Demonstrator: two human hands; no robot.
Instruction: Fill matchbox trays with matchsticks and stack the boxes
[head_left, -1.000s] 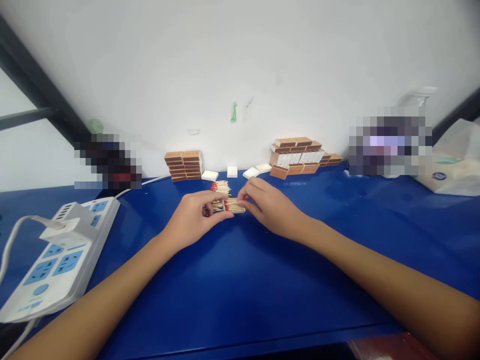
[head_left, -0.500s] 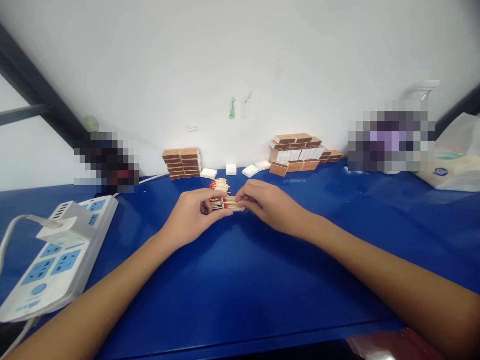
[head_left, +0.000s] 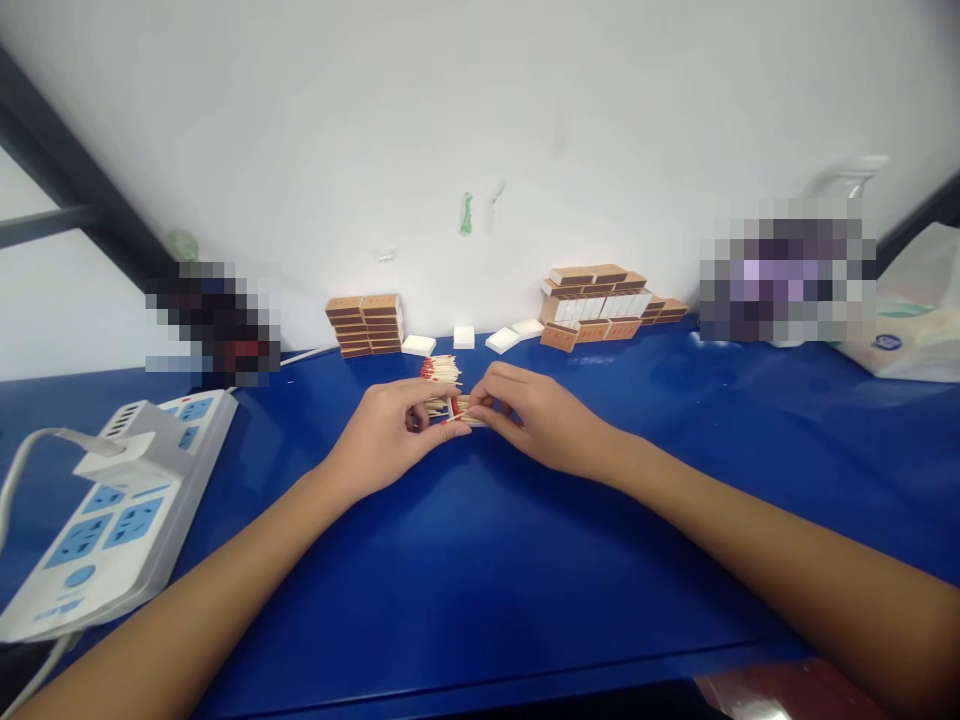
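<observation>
My left hand point(head_left: 386, 435) and my right hand point(head_left: 536, 418) meet over a small bundle of red-tipped matches point(head_left: 456, 411) on the blue table point(head_left: 480, 560). Both hands pinch that bundle from either side, the left at the red-tipped end, the right at the bare wooden end. A loose pile of matches point(head_left: 441, 371) lies just behind the fingers. Whether a box tray sits under the bundle is hidden by the fingers.
A stack of brown matchboxes point(head_left: 366, 326) stands at the back, a larger heap of boxes point(head_left: 600, 305) to its right. White inner trays point(head_left: 465, 338) lie between them. A white power strip point(head_left: 112, 500) with a plugged adapter sits left. A plastic bag point(head_left: 911, 320) lies far right.
My right hand has slid a little to the left, closing on the bundle. My left hand has stayed put.
</observation>
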